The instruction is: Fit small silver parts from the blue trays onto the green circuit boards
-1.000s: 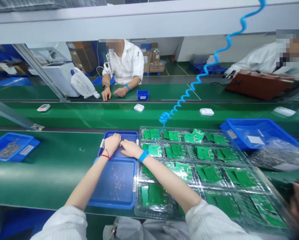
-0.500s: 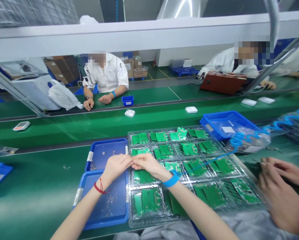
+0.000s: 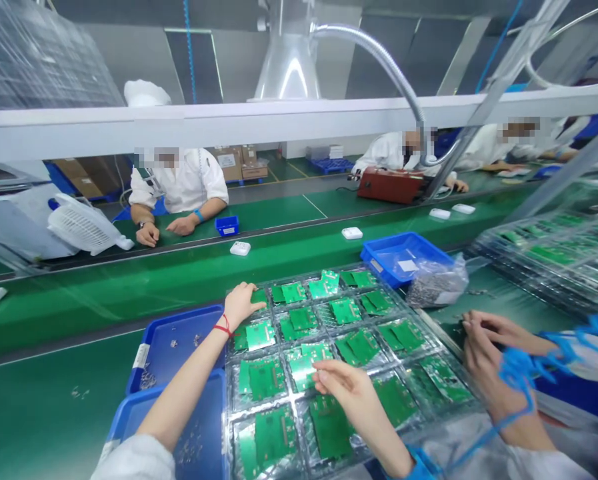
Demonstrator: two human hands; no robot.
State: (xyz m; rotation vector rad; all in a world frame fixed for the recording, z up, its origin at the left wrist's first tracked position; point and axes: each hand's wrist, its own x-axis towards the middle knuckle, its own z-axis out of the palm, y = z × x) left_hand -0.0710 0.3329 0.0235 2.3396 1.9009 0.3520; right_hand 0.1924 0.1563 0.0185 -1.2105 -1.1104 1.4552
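Observation:
A clear plastic tray (image 3: 289,395) with several pockets of green circuit boards (image 3: 363,345) lies in front of me. My left hand (image 3: 241,303), a red string at its wrist, rests with bent fingers on a board in the tray's far left pocket. My right hand (image 3: 343,387) hovers over the tray's middle, fingers drawn together and pointing left; whatever they pinch is too small to make out. Two blue trays (image 3: 179,340) with small metal parts (image 3: 149,381) sit left of the clear tray, under my left forearm.
A co-worker's hands (image 3: 483,337) work at the tray's right edge, a blue coiled cord (image 3: 529,363) across them. A blue bin (image 3: 393,250) and a bag of parts (image 3: 436,283) stand behind. White devices (image 3: 240,248) ride the green belt. More trays (image 3: 553,253) are stacked right.
My hands have parted. The left went forward to the tray's far left pocket; the right drew back over the tray's middle. The view swung left and up.

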